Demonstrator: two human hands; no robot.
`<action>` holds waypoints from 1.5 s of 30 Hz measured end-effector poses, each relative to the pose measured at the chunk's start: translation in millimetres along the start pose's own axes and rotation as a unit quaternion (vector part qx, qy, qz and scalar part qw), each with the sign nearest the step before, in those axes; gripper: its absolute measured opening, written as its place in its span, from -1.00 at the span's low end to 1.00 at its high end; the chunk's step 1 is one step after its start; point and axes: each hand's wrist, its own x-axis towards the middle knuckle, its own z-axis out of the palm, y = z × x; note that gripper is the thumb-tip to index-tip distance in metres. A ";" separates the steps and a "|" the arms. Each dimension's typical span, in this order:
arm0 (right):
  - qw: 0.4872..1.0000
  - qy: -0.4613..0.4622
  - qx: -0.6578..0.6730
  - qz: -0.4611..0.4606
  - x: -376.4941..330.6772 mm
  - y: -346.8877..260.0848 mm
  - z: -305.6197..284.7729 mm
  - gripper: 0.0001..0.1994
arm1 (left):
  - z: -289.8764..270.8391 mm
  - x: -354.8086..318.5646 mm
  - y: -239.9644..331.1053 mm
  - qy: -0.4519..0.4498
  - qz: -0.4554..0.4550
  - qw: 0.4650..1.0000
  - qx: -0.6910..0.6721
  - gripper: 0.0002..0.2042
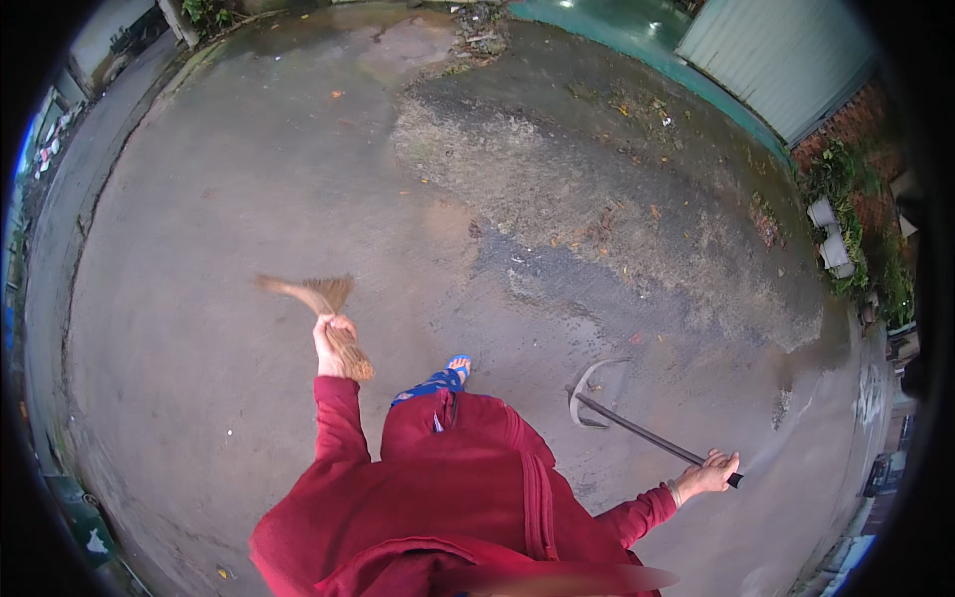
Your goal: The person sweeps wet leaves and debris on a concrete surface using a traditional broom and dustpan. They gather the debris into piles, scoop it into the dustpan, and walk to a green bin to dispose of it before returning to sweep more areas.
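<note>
A short straw hand broom (334, 291) is in my left hand (329, 341), whose fingers wrap round its bound handle. Its bristles fan out ahead of the hand, above the ground, and look slightly smeared. Out to the right, my right hand (708, 474) is closed on the dark pole of a long-handled dustpan (585, 400). The pole slants from the hand back to the pan, which is seen nearly edge-on with its pale rim curving up. Whether the pan touches the ground I cannot tell, and its inside is mostly hidden.
Damp concrete ground (229, 229) stretches around me. A rough gravelly patch (597, 209) with scattered leaves lies ahead to the right. Beyond it are a green-edged floor (597, 20) and a pale corrugated panel (781, 60). Plants (841, 179) and grey blocks (831, 237) line the right side.
</note>
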 end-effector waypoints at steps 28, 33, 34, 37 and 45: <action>0.995 -0.079 -0.058 0.009 133.7 336.0 663.7 -0.68 | 302.3 550.1 -241.5 0.158 -0.207 0.888 0.380 -0.91; 0.990 -0.087 -0.082 0.077 135.8 405.6 744.1 -0.68 | 399.0 700.0 -261.8 0.135 -0.190 0.828 0.511 -0.92; 0.988 -0.041 -0.108 0.105 136.1 414.3 757.7 -0.69 | 418.3 723.3 -263.6 0.126 -0.194 0.808 0.542 -0.92; 0.935 -0.030 -0.275 0.223 144.7 437.6 787.7 -0.58 | 474.7 796.1 -282.2 0.084 -0.174 0.750 0.632 -0.91; 0.936 -0.007 -0.100 0.338 153.2 592.7 812.8 -0.56 | 566.4 1012.4 -349.6 0.017 -0.140 0.594 0.792 -0.91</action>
